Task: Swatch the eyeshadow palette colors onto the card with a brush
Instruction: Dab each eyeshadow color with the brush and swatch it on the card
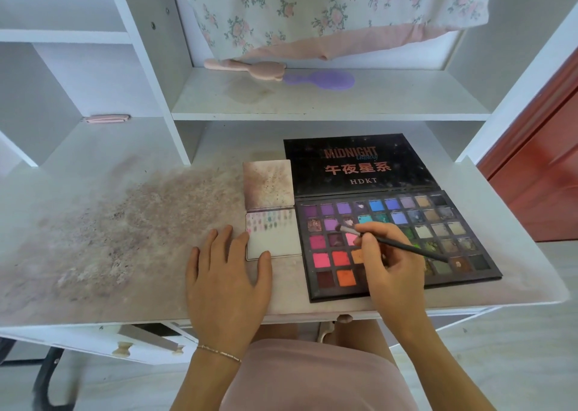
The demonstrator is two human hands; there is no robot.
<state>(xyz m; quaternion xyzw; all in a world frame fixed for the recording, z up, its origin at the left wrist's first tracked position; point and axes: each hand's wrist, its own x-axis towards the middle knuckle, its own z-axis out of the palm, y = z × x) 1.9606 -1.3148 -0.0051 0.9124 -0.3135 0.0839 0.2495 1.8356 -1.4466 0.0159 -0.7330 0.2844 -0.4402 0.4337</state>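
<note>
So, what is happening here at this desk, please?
A person is swatching eyeshadow. The right hand holds a thin black brush, its tip over the pans near the left side of the open palette. The left hand lies flat on the desk, fingertips on the edge of the white card to steady it. The card already has rows of small swatches along its top; the lower part is blank.

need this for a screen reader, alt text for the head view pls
A right hand holds a brush with its tip over an open eyeshadow palette. The left hand rests flat on a white desk, touching a swatch card.
</note>
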